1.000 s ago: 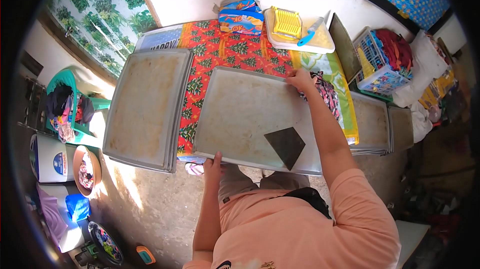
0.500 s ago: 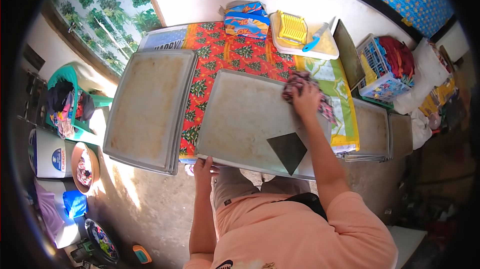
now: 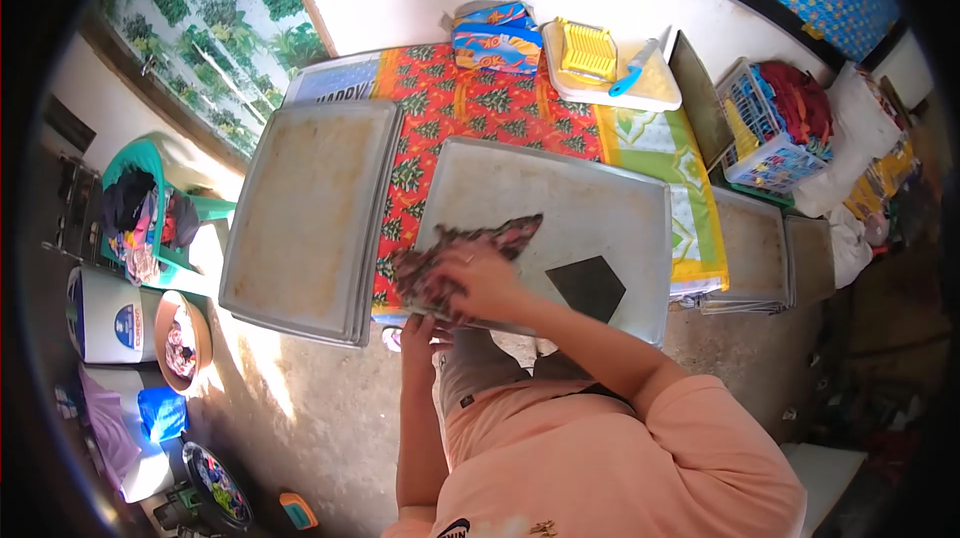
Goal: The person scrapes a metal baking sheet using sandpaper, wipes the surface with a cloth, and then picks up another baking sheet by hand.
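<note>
A large metal tray [image 3: 590, 208] lies on the patterned tablecloth [image 3: 480, 103] at the table's front edge. My right hand [image 3: 478, 281] presses a dark pink and black cloth [image 3: 510, 235] onto the tray's left front part. Below that corner, my left hand [image 3: 424, 336] grips the tray's near edge, its fingers partly hidden under the cloth and rim. A dark flat scraper-like piece [image 3: 588, 288], angular in shape, rests on the tray right of my right hand.
Stacked trays [image 3: 305, 218] lie at the table's left. At the back are a blue box [image 3: 497, 46] and a white container [image 3: 650, 83] with a yellow rack and blue-handled tool. More trays [image 3: 750, 248] and a clothes basket [image 3: 770, 143] stand at right.
My right hand has swept the cloth from the tray's upper right to its lower left corner. The tray has shifted slightly to the right in view; my left hand stays at its near edge.
</note>
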{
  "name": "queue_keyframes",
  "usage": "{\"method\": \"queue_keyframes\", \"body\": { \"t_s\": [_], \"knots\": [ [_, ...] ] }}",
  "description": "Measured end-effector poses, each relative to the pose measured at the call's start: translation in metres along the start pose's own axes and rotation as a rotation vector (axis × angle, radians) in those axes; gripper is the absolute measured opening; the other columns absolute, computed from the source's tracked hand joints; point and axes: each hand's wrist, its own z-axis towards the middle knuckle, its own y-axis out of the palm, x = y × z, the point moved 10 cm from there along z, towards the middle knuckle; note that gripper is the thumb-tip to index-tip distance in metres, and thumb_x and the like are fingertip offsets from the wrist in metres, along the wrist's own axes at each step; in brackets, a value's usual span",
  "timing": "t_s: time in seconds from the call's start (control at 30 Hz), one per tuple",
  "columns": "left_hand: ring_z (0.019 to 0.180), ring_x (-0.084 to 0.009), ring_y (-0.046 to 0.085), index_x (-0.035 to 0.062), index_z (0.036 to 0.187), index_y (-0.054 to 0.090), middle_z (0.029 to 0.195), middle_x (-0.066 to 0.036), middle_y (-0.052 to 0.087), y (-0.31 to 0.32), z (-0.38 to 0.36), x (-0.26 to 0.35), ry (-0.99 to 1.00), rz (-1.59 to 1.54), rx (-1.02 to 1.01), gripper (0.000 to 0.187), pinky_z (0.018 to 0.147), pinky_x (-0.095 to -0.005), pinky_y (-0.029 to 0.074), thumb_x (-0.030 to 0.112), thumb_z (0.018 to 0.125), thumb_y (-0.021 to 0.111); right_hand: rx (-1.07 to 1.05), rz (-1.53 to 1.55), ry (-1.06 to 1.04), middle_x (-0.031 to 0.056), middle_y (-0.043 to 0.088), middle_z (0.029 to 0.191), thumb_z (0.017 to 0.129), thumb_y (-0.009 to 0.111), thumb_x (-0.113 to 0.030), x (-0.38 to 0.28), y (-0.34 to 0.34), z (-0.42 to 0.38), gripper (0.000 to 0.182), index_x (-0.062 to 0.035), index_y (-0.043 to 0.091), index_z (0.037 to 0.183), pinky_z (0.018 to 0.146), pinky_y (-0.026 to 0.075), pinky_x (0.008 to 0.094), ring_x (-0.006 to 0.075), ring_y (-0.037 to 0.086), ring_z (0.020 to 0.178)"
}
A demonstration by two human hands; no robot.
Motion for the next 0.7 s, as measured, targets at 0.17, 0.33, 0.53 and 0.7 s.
{"method": "queue_keyframes", "body": {
  "t_s": [0.17,0.33,0.53,0.7],
  "knots": [
    [0.066,-0.0178,0.064,0.0042,0.1,0.054,0.085,-0.011,0.065,0.003,-0.001,0.004,-0.01,0.018,-0.028,0.021,0.052,-0.0288,0.056,0.024,0.098,0.049,0.247,-0.367,0.447,0.0108,0.048,0.138,0.078,0.059,-0.032,0.117,-0.057,0.022,0.044,-0.0162,0.059,0.12,0.108,0.022,0.0654,0.0404,0.037,0.133],
    [0.065,-0.0178,0.065,0.0052,0.103,0.055,0.084,-0.01,0.066,0.005,-0.001,0.004,-0.01,-0.093,-0.047,0.018,0.054,-0.0302,0.057,0.022,0.097,0.05,0.06,-0.231,0.147,0.0108,0.051,0.136,0.08,0.058,-0.033,0.029,0.006,0.042,0.041,-0.0169,0.061,0.118,0.108,0.022,0.0645,0.0401,0.037,0.133],
    [0.065,-0.0171,0.065,0.0042,0.107,0.057,0.086,-0.009,0.069,-0.014,-0.001,0.007,-0.002,0.155,-0.026,0.022,0.055,-0.0306,0.057,0.02,0.094,0.05,-0.203,-0.071,0.03,0.004,0.052,0.137,0.077,0.064,-0.027,-0.021,0.009,-0.027,0.039,-0.0245,0.064,0.116,0.112,0.018,0.064,0.0314,0.037,0.137],
    [0.083,-0.0274,0.064,0.006,0.104,0.065,0.097,-0.013,0.069,-0.009,-0.044,0.113,0.518,0.913,0.345,0.025,0.071,-0.0398,0.05,0.027,0.089,0.066,0.091,-0.124,0.343,0.0124,0.048,0.14,0.078,0.069,-0.03,0.03,-0.104,-0.091,0.061,-0.0197,0.051,0.136,0.107,0.029,0.058,0.0334,0.042,0.132]
  ]
}}
